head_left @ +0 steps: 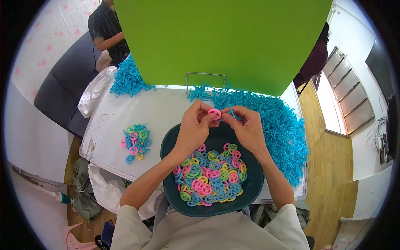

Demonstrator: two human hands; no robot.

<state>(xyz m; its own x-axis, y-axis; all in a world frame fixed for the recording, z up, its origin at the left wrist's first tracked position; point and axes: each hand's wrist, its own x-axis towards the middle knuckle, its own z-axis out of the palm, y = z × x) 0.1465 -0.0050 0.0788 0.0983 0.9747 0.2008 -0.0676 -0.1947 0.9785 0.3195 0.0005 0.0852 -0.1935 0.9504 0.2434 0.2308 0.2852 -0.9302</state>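
Observation:
My left hand (195, 127) pinches a pink plastic ring (215, 110) with crossbars between thumb and fingers. Close beside it, my right hand (248, 127) has a thin blue plastic piece (231, 111) in its fingertips. Both hands meet over the far rim of a dark green tub (168, 183). Inside the tub lie many small spoked rings (214, 174) in pink, blue, green and yellow. Whether the blue piece passes through the pink ring is hidden by my fingers. On the table to the left sits a small heap of rings with blue pieces attached (137, 141).
Loose blue pieces (275, 129) spread over the right of the white table (166, 104); another blue heap (130, 79) is at the far left. A tall green panel (225, 41) rises at the back, near a wire stand (206, 74). Two other people stand partly behind it.

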